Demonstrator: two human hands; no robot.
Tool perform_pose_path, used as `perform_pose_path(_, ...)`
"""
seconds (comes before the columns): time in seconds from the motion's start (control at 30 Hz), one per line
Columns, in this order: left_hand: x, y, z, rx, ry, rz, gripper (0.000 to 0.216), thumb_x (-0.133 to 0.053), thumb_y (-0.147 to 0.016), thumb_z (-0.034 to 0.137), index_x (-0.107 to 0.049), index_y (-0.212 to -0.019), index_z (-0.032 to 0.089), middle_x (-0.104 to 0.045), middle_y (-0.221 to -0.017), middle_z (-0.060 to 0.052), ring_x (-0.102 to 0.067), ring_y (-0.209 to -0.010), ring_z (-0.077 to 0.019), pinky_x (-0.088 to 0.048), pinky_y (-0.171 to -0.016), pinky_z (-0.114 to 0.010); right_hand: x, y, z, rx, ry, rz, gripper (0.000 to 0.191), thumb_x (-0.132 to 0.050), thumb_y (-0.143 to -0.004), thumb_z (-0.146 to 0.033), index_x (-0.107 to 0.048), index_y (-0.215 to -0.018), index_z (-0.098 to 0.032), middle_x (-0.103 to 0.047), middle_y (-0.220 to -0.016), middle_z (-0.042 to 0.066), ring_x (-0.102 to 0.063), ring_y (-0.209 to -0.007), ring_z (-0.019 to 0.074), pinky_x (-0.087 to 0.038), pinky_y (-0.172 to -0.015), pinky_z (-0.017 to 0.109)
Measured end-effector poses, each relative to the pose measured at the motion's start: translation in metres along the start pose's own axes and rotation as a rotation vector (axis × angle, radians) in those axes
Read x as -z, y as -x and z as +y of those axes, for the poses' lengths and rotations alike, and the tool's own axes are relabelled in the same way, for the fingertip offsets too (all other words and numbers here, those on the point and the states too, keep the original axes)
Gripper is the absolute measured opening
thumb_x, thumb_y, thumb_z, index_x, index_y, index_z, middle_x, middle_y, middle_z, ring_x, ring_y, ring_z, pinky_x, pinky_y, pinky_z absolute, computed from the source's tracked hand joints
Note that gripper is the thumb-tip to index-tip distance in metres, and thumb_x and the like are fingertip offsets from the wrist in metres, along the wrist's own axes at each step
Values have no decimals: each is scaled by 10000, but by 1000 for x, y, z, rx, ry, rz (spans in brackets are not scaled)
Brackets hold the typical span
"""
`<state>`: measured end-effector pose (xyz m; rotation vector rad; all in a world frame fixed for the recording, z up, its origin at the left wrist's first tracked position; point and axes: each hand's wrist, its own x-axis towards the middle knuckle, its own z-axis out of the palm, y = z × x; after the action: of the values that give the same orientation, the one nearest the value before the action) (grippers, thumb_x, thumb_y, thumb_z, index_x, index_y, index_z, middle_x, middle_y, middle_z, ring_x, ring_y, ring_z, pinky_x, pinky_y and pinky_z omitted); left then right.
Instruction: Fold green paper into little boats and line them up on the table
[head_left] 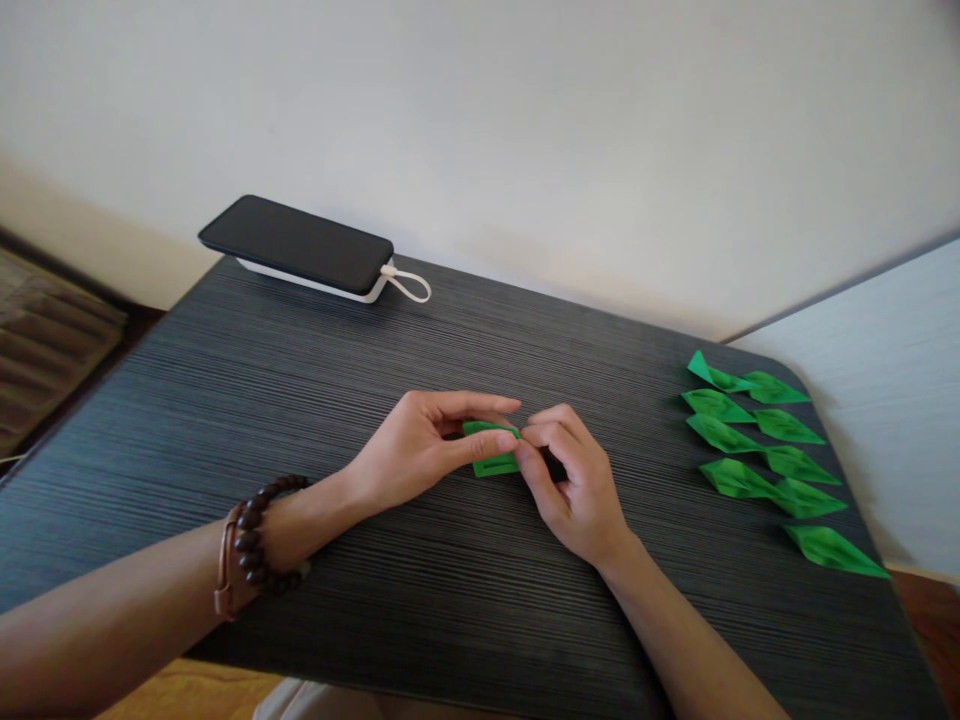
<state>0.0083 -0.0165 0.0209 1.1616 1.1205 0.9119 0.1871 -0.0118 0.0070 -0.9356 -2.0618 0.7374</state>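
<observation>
A small folded piece of green paper (491, 463) is held just above the dark striped table (300, 400), near its middle. My left hand (420, 450) pinches its left side between thumb and fingers. My right hand (574, 480) pinches its right end with curled fingers. A dark bead bracelet sits on my left wrist. Part of the paper is hidden behind my fingers.
Several finished green folded paper pieces (765, 450) lie in rows at the table's right edge. A black phone (296, 243) rests on a white power bank with a cord loop at the far left corner. A pale wall stands behind.
</observation>
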Motion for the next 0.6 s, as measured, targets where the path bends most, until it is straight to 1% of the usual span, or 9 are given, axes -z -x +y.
perform_pose_path(0.13,0,-1,-4,-14,-1,52,208,-711,-713,298,-725,-884,179,-728,-918,-42,-665,-874,-194,-525,-807,-282,0,1,0,-14,4,-44,76,-518,-847,-174,-508,-774,-193,-492,-770,9,-497,-692,127,-439,-627,282)
perform_pose_path(0.2,1,-1,-6,0,24,85,209,-721,-706,291,-723,-880,176,-730,-894,-40,-667,-851,-189,-528,-792,-280,0,2,0,-32,5,-73,96,-536,-837,-193,-502,-748,-188,-494,-752,5,-483,-666,121,-428,-612,278)
perform_pose_path(0.3,2,-2,-7,6,57,104,208,-733,-697,282,-719,-875,176,-728,-900,-35,-662,-850,-175,-519,-796,-265,0,2,-1,-51,0,-92,163,-501,-857,-181,-486,-694,-183,-499,-736,6,-480,-653,118,-416,-607,276)
perform_pose_path(0.37,2,-3,-7,6,60,86,213,-729,-702,285,-714,-882,173,-726,-904,-35,-660,-854,-172,-517,-795,-260,0,1,-1,-59,-15,-92,186,-473,-869,-171,-487,-685,-183,-502,-741,9,-489,-658,119,-419,-611,276)
perform_pose_path(0.47,2,-3,-5,14,23,51,257,-711,-719,291,-697,-946,171,-719,-929,-42,-657,-869,-175,-518,-785,-259,1,1,0,-67,-40,-80,187,-472,-866,-176,-491,-681,-186,-502,-736,9,-493,-655,122,-424,-607,277)
perform_pose_path(0.53,2,-3,-4,29,7,0,309,-700,-726,286,-671,-1013,176,-715,-945,-43,-659,-864,-172,-522,-773,-257,2,1,0,-73,-50,-45,178,-478,-861,-180,-495,-684,-186,-507,-734,10,-493,-655,125,-425,-605,279)
perform_pose_path(0.6,2,-3,-3,50,17,-69,333,-701,-722,278,-653,-1034,173,-717,-915,-43,-667,-809,-161,-532,-744,-256,2,1,1,-78,-46,1,167,-483,-858,-184,-502,-692,-185,-512,-737,13,-493,-660,128,-422,-603,282)
